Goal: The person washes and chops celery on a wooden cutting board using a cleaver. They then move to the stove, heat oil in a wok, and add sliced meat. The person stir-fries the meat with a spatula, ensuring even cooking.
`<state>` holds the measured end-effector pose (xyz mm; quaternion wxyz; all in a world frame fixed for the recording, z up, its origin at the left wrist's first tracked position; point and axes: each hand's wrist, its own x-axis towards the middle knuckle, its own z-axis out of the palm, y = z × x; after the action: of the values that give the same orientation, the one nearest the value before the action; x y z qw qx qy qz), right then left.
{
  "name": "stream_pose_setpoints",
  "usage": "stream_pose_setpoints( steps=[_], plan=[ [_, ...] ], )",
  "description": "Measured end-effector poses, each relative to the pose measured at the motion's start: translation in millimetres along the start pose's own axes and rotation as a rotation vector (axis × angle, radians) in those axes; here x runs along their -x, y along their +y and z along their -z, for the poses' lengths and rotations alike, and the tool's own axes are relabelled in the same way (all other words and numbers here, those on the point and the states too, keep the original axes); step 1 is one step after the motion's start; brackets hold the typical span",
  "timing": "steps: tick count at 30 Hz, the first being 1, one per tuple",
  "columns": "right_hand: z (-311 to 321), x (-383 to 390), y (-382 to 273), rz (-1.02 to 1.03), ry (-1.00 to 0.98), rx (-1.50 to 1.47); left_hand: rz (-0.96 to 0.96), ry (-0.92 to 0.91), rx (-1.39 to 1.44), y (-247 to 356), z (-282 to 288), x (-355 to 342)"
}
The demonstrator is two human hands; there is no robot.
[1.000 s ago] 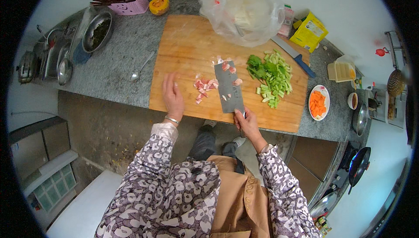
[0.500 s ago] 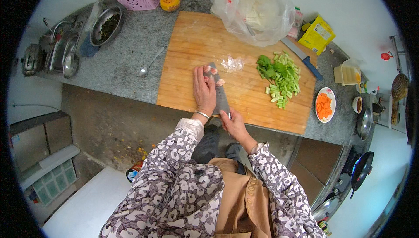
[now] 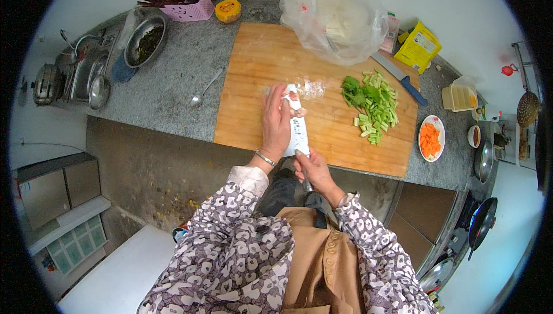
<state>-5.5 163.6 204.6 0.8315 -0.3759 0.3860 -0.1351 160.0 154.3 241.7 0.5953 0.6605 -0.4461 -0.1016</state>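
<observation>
A speckled grey stone countertop point(image 3: 190, 49) carries a large wooden cutting board point(image 3: 259, 60) and, to the board's left, a metal bowl point(image 3: 155, 53), a metal spoon point(image 3: 196, 100), a pink basket point(image 3: 190, 11) and a cut pumpkin point(image 3: 228, 10) toward the back. Right of the board, the same counter bears an oval white plate point(image 3: 433, 156), a small round bowl point(image 3: 471, 143) and a cream plastic container point(image 3: 458, 99). Directly on the board lie chopped celery point(image 3: 377, 109), leafy green sprigs point(image 3: 354, 90) touching it, a blue-handled knife point(image 3: 397, 76) near the right edge, a glossy pale patch point(image 3: 313, 88) and, at the back, a bulging translucent plastic bag point(image 3: 328, 20).
</observation>
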Motion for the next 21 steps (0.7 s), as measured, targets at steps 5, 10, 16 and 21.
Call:
stream_pose_setpoints(
  steps=[5,10,16,21],
  plan=[
    [12.3,26.7,-22.0,0.021,0.009,-0.055,0.263,0.216,0.272,-41.9,40.1,-25.1],
    [23.8,46.2,-32.1,0.069,0.049,-0.099,0.265,0.096,-0.291,-118.4,80.7,-9.7],
    [39.5,83.2,-44.9,0.133,0.111,-0.135,0.089,0.018,-0.464,-106.5,57.2,-8.2],
    [61.2,121.4,-53.7,0.159,0.174,-0.171,0.149,-0.149,-0.557,-84.2,33.4,-29.5]
  ],
)
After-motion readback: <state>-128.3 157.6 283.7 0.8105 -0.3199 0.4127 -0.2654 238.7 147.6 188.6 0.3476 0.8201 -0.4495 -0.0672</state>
